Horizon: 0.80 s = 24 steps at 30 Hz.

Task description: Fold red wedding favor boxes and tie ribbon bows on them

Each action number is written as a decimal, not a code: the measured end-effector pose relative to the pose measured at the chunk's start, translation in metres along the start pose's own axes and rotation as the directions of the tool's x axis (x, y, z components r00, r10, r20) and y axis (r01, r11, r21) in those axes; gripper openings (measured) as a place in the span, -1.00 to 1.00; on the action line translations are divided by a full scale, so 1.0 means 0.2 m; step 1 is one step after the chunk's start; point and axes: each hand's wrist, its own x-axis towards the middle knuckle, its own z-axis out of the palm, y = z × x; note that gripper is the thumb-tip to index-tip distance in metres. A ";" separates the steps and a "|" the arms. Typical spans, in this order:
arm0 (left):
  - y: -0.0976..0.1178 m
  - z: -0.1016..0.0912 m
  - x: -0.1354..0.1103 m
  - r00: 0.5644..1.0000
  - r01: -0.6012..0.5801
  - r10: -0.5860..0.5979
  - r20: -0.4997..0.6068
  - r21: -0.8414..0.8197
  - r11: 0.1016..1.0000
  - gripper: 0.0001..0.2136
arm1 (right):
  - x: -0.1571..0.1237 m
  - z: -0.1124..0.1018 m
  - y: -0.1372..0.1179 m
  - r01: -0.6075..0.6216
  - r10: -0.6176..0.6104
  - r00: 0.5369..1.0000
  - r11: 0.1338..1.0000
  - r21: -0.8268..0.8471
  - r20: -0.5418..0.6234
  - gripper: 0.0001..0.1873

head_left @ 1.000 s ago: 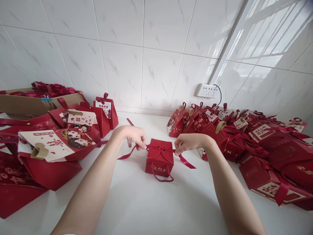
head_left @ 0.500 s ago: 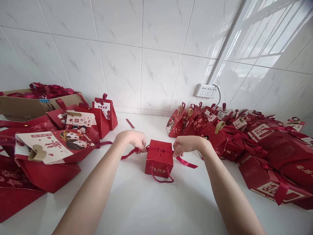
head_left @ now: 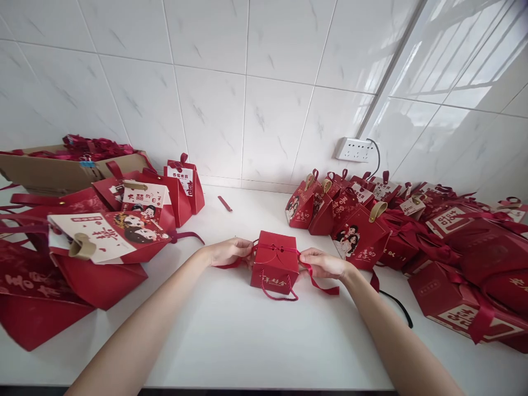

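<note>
A small red gift box (head_left: 275,264) with gold lettering sits upright on the white table (head_left: 247,341). A twisted rope handle (head_left: 280,298) hangs down its front face. Across the lid runs a red ribbon (head_left: 324,287), its free ends trailing off both sides. At the box's left side, my left hand (head_left: 233,252) is closed on the ribbon, fingers against the upper side edge. My right hand (head_left: 324,262) pinches the ribbon at the opposite side, thumb near the lid's edge. Some fingertips of both hands are hidden behind the box.
Several red gift boxes (head_left: 103,280) crowd the left, before a cardboard carton (head_left: 49,173) of ribbons. Many more boxes (head_left: 462,297) are packed along the right. A short red strip (head_left: 225,203) lies behind. A power strip (head_left: 355,149) is on the tiled wall.
Both hands have turned from arched above the ribbon to lower beside the box, fingers along its sides. The camera view has shifted slightly, bringing the table's front edge into view.
</note>
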 end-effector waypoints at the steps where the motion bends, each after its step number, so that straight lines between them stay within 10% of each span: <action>1: 0.00 0.00 0.00 1.000 0.011 -0.011 -0.004 -0.027 1.000 -0.66 | 0.01 0.00 0.02 -0.002 0.002 1.000 1.000 0.032 0.006 -0.65; 24: -0.03 0.02 -0.04 0.998 -0.027 0.028 -0.064 0.011 1.000 -0.75 | -0.02 -0.01 0.02 -0.026 0.006 0.995 0.980 -0.196 -0.102 -0.64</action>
